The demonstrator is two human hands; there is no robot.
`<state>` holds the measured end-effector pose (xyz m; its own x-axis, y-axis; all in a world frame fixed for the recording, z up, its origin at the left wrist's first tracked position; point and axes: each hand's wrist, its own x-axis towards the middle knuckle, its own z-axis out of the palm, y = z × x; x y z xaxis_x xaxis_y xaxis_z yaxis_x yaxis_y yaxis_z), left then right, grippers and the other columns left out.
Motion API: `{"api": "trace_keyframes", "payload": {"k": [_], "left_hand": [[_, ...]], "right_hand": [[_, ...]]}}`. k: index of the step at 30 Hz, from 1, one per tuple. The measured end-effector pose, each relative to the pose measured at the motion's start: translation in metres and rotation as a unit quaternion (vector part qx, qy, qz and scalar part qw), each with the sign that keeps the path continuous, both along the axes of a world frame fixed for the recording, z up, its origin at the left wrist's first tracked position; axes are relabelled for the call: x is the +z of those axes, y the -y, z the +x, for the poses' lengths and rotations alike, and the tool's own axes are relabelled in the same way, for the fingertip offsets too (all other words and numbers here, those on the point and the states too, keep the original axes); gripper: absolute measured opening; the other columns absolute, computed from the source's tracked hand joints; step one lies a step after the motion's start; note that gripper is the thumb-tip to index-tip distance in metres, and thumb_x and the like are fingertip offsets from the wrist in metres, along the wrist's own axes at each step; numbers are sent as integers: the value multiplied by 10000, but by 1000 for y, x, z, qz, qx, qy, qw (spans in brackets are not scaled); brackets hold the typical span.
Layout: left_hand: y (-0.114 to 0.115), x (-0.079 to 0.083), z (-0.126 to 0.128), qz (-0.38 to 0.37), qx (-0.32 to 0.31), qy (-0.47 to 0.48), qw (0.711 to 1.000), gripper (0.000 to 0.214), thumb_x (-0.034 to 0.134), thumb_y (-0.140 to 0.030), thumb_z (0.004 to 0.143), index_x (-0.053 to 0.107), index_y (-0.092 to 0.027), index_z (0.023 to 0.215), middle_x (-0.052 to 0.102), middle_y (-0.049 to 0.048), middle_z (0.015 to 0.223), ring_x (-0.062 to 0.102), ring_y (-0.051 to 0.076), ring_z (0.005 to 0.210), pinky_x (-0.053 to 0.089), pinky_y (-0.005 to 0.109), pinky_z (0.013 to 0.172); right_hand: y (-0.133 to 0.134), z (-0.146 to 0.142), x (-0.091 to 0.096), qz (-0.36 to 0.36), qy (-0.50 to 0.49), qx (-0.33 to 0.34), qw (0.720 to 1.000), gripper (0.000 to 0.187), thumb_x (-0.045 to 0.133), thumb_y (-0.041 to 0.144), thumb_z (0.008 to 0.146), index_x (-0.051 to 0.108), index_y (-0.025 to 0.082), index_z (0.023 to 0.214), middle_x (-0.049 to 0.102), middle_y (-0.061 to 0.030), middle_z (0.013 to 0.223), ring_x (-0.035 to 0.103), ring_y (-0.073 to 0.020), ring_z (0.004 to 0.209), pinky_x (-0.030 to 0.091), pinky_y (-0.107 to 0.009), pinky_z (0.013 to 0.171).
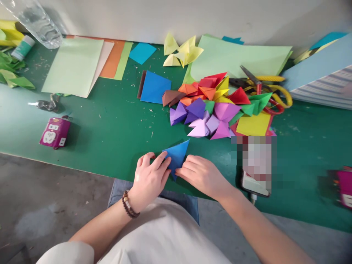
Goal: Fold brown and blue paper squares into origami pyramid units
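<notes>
Prob. 1 ppr in 2 hands

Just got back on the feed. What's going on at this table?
A person at the green table is handling a folded piece of blue paper. The left hand rests its fingers on the paper's left side, while the right hand seems to pinch it near its lower corner. Beyond the hands lies a pile of multicolored folded paper pieces, with flat blue paper to its left. A phone lies on the right.
</notes>
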<state>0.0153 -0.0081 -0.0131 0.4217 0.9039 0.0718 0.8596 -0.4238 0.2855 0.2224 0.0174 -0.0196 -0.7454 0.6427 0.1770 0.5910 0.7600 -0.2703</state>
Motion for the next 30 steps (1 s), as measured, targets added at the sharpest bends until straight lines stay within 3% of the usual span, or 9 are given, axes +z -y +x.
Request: {"api": "trace_keyframes", "payload": {"k": [10, 18, 22, 25, 28, 30], "left_hand": [[1, -1, 0, 0, -1, -2, 1000, 323, 546, -339, 934, 627, -229, 1227, 576, 5, 1366, 461, 284, 1077, 435, 439, 887], [1, -1, 1, 1, 1, -9, 1000, 330, 541, -340, 933, 626, -242, 1237, 572, 17, 1369, 475, 288, 1087, 443, 436, 892], [2, -1, 1, -4, 6, -5, 1000, 383, 566, -405, 914, 616, -240, 1255, 567, 34, 1374, 476, 300, 1106, 447, 454, 910], [3, -1, 3, -8, 9, -1, 1000, 423, 580, -447, 899, 611, -224, 1258, 563, 39, 1377, 479, 303, 1122, 449, 463, 929], [4, 0, 5, -7, 13, -1, 1000, 441, 585, -462, 893, 607, -213, 1257, 569, 60, 1368, 482, 306, 1166, 448, 466, 954], [5, 1, 4, -5, 15, -3, 1000, 435, 575, -455, 901, 606, -206, 1256, 570, 67, 1365, 475, 317, 1206, 440, 469, 975]], "right_hand": [[4, -3, 4, 3, -12, 29, 999, 303, 498, 209, 977, 653, 186, 718, 554, -5, 617, 474, -159, 692, 325, -311, 613], [23, -5, -6, -10, -61, 29, 998, 260, 542, 214, 954, 655, 204, 720, 565, -3, 594, 474, -155, 643, 345, -318, 569], [35, -1, -10, -86, -147, -40, 985, 65, 616, 237, 912, 676, 213, 900, 672, -11, 751, 542, -161, 705, 458, -317, 642], [44, 0, -9, -130, -219, -159, 954, 163, 618, 182, 896, 643, 238, 1047, 700, -26, 898, 599, -182, 830, 517, -339, 745], [53, -4, -6, -150, -261, -277, 913, 177, 590, 141, 887, 635, 252, 1016, 677, -30, 913, 619, -185, 865, 538, -337, 757], [57, -10, -4, -166, -277, -304, 896, 145, 590, 140, 880, 637, 252, 957, 663, -27, 895, 626, -180, 854, 543, -330, 750]]}}
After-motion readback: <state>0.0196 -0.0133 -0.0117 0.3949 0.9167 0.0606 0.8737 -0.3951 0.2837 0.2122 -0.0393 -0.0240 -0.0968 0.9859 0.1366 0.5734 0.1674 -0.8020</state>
